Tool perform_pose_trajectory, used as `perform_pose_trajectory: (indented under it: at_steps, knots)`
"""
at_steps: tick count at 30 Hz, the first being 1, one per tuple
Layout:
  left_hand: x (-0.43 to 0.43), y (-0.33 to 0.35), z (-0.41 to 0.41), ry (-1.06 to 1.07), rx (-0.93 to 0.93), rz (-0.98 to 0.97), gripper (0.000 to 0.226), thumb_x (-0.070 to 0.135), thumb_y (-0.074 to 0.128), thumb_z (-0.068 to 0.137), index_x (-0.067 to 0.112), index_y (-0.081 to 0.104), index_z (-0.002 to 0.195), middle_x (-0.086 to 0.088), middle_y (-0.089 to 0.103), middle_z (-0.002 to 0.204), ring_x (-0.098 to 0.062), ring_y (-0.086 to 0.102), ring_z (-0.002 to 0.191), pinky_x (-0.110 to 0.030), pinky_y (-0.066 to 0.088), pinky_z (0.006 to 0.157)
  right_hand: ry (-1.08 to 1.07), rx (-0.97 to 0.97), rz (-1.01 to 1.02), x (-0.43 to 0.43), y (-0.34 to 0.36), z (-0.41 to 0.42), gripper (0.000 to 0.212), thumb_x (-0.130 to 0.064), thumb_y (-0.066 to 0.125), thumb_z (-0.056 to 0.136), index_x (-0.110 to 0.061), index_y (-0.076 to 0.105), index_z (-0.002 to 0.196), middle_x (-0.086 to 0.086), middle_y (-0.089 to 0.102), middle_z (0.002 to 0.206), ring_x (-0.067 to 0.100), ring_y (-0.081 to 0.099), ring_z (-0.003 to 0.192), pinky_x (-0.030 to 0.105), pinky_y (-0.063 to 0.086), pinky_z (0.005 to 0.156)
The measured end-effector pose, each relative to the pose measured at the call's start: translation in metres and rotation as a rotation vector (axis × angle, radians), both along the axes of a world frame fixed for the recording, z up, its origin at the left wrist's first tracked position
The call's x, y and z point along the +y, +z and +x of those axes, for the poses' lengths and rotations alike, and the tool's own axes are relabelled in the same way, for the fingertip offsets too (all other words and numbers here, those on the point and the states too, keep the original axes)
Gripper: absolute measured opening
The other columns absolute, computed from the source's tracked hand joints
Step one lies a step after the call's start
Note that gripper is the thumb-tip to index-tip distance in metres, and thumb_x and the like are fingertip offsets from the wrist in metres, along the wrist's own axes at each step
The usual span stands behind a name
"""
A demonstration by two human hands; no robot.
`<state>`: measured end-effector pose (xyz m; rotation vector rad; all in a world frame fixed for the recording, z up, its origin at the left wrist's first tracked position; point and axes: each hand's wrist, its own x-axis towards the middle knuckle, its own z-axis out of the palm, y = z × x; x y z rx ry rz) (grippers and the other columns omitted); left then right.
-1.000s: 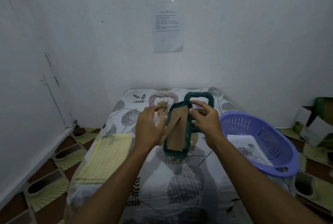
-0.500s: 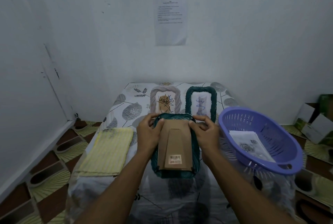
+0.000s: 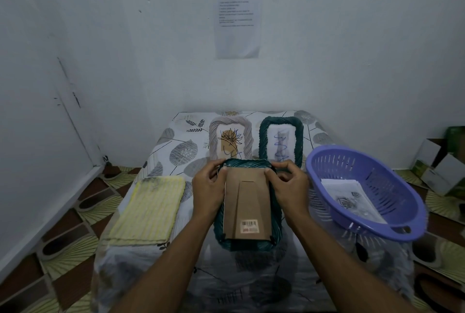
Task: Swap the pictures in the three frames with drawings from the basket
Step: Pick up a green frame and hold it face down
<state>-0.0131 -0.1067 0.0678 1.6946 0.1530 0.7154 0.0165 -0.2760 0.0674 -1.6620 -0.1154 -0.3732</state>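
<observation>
A dark green woven picture frame (image 3: 247, 243) lies face down in the middle of the table, its brown cardboard back (image 3: 247, 208) with a barcode sticker facing up. My left hand (image 3: 207, 190) grips the frame's upper left side and my right hand (image 3: 289, 192) grips its upper right corner, fingertips on the back's top edge. Behind it lie a grey woven frame (image 3: 230, 140) with a flower drawing and a second green frame (image 3: 281, 140) with a blue scribble, both face up. A purple basket (image 3: 364, 194) at the right holds paper drawings (image 3: 351, 199).
A folded yellow cloth (image 3: 148, 209) lies at the table's left. The leaf-patterned tablecloth (image 3: 176, 151) covers a small table pushed against the white wall. A printed sheet (image 3: 237, 19) hangs on the wall. Cardboard boxes (image 3: 440, 164) sit on the tiled floor at the right.
The green frame was held up on edge between both hands; it now lies flat, face down on the table, with both hands still at its top corners.
</observation>
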Motion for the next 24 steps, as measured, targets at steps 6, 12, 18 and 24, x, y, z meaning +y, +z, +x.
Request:
perform_pose_trajectory:
  at_steps: [6,12,18,24]
  knots:
    - [-0.002,-0.002,-0.002,0.001,0.006,-0.019,0.02,0.01,0.061,0.091,0.015,0.068,0.109,-0.003,0.071,0.104,-0.006,0.066,0.096,-0.019,0.053,0.086,0.012,0.006,0.003,-0.004,0.0,-0.001,0.011,-0.009,0.067,0.087,-0.018,0.067,0.093,0.005,0.072,0.089,0.013,0.068,0.081,0.034,0.058,0.073]
    - [-0.001,-0.002,-0.001,-0.01,0.027,-0.023,0.022,0.012,0.059,0.092,0.015,0.068,0.112,-0.002,0.07,0.106,-0.009,0.065,0.098,-0.018,0.053,0.085,0.032,0.031,0.024,-0.006,-0.002,0.0,0.014,-0.01,0.067,0.088,-0.017,0.068,0.1,0.0,0.073,0.084,0.011,0.069,0.08,0.034,0.059,0.074]
    - [0.006,-0.001,-0.002,-0.149,0.148,-0.055,0.032,0.016,0.046,0.099,0.022,0.059,0.128,0.005,0.059,0.129,-0.011,0.053,0.12,-0.03,0.043,0.104,0.035,0.056,0.088,-0.008,-0.003,0.004,0.015,-0.012,0.066,0.09,-0.02,0.068,0.103,0.0,0.075,0.081,0.014,0.071,0.078,0.034,0.059,0.072]
    - [0.013,-0.013,-0.012,-0.333,0.304,-0.157,0.032,0.016,0.047,0.099,0.025,0.052,0.129,-0.004,0.073,0.098,-0.016,0.069,0.092,-0.034,0.057,0.078,-0.029,0.096,0.215,-0.007,0.001,0.01,0.016,-0.009,0.064,0.09,-0.024,0.068,0.09,0.0,0.074,0.085,0.01,0.069,0.076,0.032,0.055,0.07]
